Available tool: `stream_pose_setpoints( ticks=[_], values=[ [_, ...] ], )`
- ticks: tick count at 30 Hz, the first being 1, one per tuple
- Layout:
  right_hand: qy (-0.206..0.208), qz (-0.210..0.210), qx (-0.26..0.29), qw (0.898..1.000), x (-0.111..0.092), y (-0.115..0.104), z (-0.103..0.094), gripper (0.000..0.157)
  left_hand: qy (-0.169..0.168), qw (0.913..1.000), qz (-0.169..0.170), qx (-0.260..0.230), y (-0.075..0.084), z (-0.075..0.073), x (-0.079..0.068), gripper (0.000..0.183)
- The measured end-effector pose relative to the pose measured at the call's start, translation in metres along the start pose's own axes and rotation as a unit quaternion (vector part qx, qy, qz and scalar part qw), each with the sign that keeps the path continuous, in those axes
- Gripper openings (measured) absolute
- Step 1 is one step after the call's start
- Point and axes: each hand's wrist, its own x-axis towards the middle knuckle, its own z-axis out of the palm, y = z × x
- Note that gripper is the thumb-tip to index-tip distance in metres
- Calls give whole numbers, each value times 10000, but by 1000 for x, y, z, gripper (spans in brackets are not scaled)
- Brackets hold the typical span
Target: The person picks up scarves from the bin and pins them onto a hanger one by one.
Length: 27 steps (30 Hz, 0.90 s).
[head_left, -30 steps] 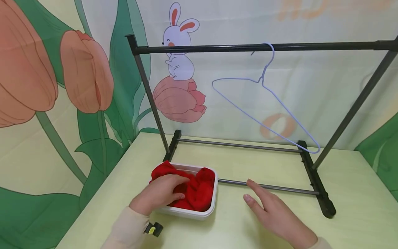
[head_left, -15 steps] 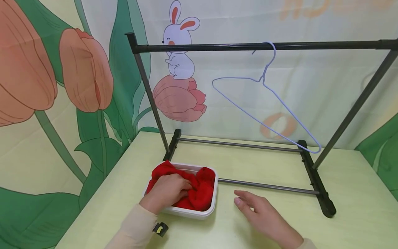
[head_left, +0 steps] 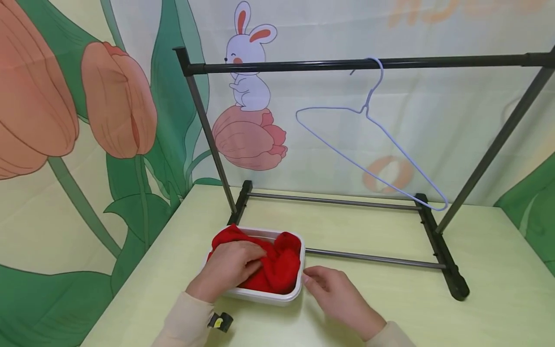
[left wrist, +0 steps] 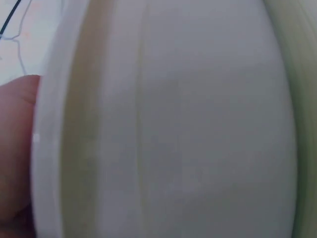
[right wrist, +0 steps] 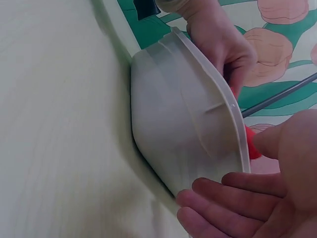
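A white plastic tub (head_left: pixel 277 300) stands on the table, holding a crumpled red cloth (head_left: pixel 282 265). My left hand (head_left: pixel 231 265) reaches over its near left side, fingers curled into the cloth; the fingertips are partly hidden. In the left wrist view the tub's wall (left wrist: pixel 198 124) fills most of the picture, with part of a finger at the left edge. My right hand (head_left: pixel 340 299) is at the tub's right side, its fingertips by the rim. The right wrist view shows its fingers (right wrist: pixel 237 196) extended and loosely bent beside the outer wall, holding nothing.
A black clothes rack (head_left: pixel 277 66) stands on the table (head_left: pixel 347 226), its lower bars behind and right of the tub. One lilac wire hanger (head_left: pixel 334 150) hangs from the top bar. A printed curtain with tulips and a rabbit (head_left: pixel 251 91) hangs behind.
My right hand has moved left, from out by the lower bar to the tub's right rim. My left hand has shifted slightly on the red cloth, its fingers now more curled. Tub and hanger stay put.
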Motion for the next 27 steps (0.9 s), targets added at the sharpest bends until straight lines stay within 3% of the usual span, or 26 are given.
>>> stream_pose_setpoints(
  ticks=[12, 27],
  values=[
    [186, 367, 1108, 9930, 13, -5, 16, 24, 696, 9970, -82, -318, 1, -15, -8, 32],
    [217, 504, 1215, 9911, 11, -10, 16, 21, 1444, 9874, 95, -640, 5, -42, -3, 34]
  ],
)
